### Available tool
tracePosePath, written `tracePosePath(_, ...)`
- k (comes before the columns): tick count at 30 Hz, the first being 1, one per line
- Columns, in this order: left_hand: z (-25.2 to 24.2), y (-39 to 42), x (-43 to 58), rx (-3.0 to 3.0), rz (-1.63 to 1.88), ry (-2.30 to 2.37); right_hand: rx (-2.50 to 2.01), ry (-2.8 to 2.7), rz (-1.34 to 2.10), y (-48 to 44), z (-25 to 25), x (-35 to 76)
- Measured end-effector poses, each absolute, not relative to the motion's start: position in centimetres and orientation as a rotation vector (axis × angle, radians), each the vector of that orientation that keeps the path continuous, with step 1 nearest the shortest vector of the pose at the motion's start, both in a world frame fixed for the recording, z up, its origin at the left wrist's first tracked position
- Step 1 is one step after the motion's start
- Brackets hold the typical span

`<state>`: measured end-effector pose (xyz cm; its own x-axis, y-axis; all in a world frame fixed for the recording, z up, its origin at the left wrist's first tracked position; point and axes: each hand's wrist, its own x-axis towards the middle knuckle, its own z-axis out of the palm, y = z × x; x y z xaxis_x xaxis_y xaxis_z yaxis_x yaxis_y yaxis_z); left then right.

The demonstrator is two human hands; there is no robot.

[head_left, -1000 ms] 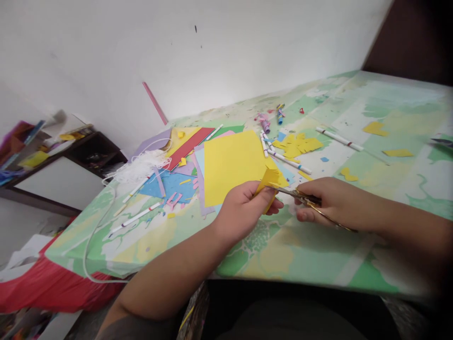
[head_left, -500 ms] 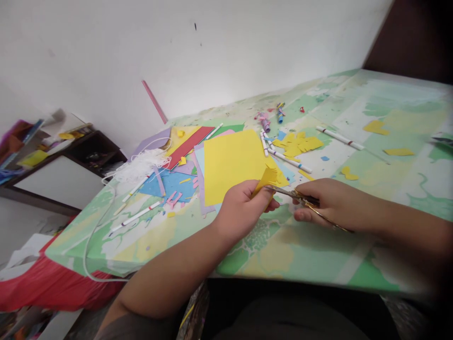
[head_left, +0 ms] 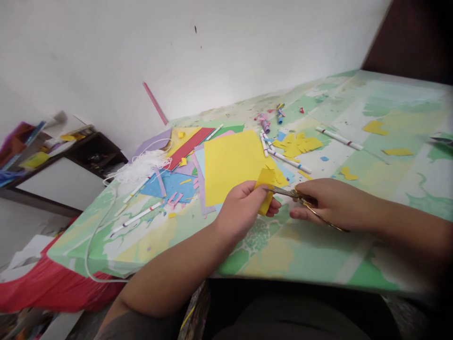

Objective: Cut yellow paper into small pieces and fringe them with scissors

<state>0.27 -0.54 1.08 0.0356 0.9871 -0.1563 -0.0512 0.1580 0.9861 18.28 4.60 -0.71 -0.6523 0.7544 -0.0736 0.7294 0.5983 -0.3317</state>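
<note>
A person's left hand (head_left: 242, 206) pinches a small piece of yellow paper (head_left: 264, 206), one edge snipped into fringe, while the right hand (head_left: 331, 200) grips gold-handled scissors (head_left: 297, 195), the blades at the paper. Both hands are above a bench (head_left: 297, 267) patterned in green, white and yellow. Beyond them lie a large yellow sheet (head_left: 230, 165), a cluster of white pens (head_left: 290, 161), fringed yellow cuttings (head_left: 299, 144) and two small rolls (head_left: 280, 117). Farther left, tangled white string (head_left: 145, 167) sits near a red strip (head_left: 189, 148).
</note>
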Motion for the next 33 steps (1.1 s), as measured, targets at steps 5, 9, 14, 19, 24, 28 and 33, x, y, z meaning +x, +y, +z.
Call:
tracePosePath(5,1.12,-0.54,0.11,1.118,1.061,1.218,-1.260,-2.733,0.510,4.73,-0.96,18.40)
tracePosePath(9,1.03,-0.57,-0.04,1.195,1.052,1.207,-1.294,-2.729,0.519,4.74,-1.01,18.40)
tracePosePath(14,1.04,-0.62,-0.03,1.249,0.997,1.231,-1.261,-2.729,0.570,4.75,-0.99,18.52)
tracePosePath(19,1.20,-0.68,-0.05,1.273,0.968,1.256,-1.235,-2.719,0.597,4.76,-1.31,18.74)
tracePosePath(24,1.28,-0.61,-0.21,1.328,0.956,1.277,-1.211,-2.695,0.718,4.66,-1.46,18.84)
tracePosePath(28,1.29,-0.66,-0.24,1.357,0.954,1.290,-1.172,-2.682,0.820,4.71,-1.41,18.93)
tracePosePath(33,1.39,-0.81,-0.23,1.362,0.950,1.322,-1.144,-2.700,0.861,4.74,-1.26,19.02)
